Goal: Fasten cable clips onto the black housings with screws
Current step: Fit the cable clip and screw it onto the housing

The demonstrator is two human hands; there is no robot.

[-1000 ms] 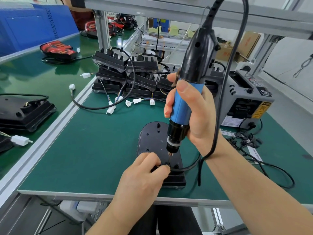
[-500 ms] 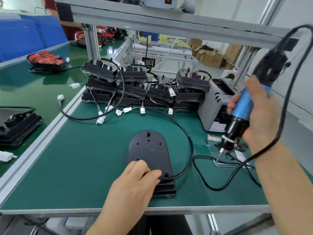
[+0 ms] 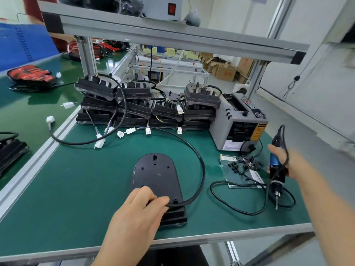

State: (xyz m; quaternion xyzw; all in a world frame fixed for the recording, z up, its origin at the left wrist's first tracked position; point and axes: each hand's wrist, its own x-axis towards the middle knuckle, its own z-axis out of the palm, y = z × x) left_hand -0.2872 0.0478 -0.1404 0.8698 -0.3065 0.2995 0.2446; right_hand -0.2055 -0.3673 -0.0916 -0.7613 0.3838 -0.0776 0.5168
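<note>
Housing [image 3: 156,175] unmoved; screwdriver [image 3: 274,162] now lower

We are seeing the right hand [image 3: 288,164] only as a blur at the right of the frame, and it is covering part of the blue electric screwdriver [image 3: 273,166] it is gripping. The left hand [image 3: 140,212] is lying over the lower left corner of the black housing [image 3: 155,175], hiding whatever is sitting under its fingers where the cable [image 3: 203,170] is reaching them. The small black parts [image 3: 244,164] heaped right of centre are showing too small for us to tell apart. At the left edge another housing [image 3: 11,150] is getting cut off. The label print on the grey machine [image 3: 222,121] is proving too small to read.
</note>
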